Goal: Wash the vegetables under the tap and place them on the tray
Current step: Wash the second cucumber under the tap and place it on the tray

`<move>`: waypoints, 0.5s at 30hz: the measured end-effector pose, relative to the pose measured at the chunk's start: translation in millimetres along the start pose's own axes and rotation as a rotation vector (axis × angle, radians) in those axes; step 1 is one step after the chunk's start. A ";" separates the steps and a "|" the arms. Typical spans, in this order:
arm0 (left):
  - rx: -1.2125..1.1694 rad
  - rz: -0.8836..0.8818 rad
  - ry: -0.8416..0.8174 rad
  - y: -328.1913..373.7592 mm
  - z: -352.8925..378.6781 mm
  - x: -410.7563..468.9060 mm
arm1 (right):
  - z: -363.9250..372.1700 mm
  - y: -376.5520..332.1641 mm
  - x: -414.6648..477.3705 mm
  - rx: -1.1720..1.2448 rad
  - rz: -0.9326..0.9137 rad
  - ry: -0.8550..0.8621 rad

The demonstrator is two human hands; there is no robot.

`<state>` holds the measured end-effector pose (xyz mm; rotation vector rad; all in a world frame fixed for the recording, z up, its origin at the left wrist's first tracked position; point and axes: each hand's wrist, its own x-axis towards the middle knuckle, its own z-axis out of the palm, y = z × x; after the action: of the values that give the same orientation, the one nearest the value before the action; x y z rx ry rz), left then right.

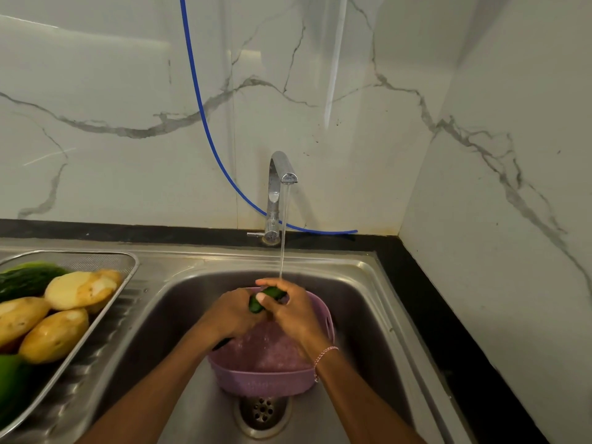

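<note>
— So, what sits farthest left?
— A metal tray point(129, 262), with peeled potatoes point(80, 290) and a dark cucumber point(28, 280) in it.
— And over the sink point(368, 315)?
— The left hand point(232, 312), then the right hand point(293, 310), fingers curled round a small cucumber point(255, 305), held under the stream from the tap point(277, 187), above a pink colander point(262, 379).

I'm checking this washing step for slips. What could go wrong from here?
The wet green vegetable, held by the left hand and right hand under the tap, might slip into the purple colander below. The tray already looks crowded with potatoes, so an added piece could roll off.
</note>
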<state>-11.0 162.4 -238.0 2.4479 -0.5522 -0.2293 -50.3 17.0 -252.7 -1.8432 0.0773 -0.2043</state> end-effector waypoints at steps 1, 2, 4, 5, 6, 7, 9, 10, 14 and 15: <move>-0.022 0.017 -0.012 3.9 -0.5 -1.5 | -0.9 -0.6 0.0 0.003 0.016 0.013; -0.048 0.034 -0.023 7.3 -1.0 -2.8 | -1.4 -1.9 0.4 -0.002 0.027 0.025; -0.128 0.041 -0.070 10.7 -1.6 -4.8 | -1.4 -8.3 -1.8 -0.068 0.029 0.032; -0.169 0.028 -0.105 9.6 -1.6 -5.4 | -0.4 -10.7 -3.3 -0.141 0.025 0.035; -0.193 0.014 -0.143 8.8 -2.7 -6.0 | -0.4 -12.6 -4.9 -0.239 0.009 0.043; -0.186 0.012 -0.177 5.4 -2.7 -5.2 | -1.1 -13.2 -5.3 -0.358 -0.002 0.055; -0.116 0.042 -0.212 1.1 -3.4 -4.5 | -6.6 -14.8 -7.3 -0.578 -0.011 0.081; -0.064 0.071 -0.200 -1.8 -3.4 -2.9 | -10.5 -15.4 -8.0 -0.642 0.008 0.091; 0.242 0.148 -0.048 -6.2 -4.8 3.3 | -23.0 -18.6 -4.2 -0.511 0.235 0.107; 0.329 0.153 -0.008 -5.4 -3.4 3.4 | -23.2 -18.6 -2.2 -0.447 0.287 0.098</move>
<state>-5.1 166.6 -238.7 2.7028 -0.8330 -0.0902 -57.6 0.5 -228.9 -2.2369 0.4862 -0.0780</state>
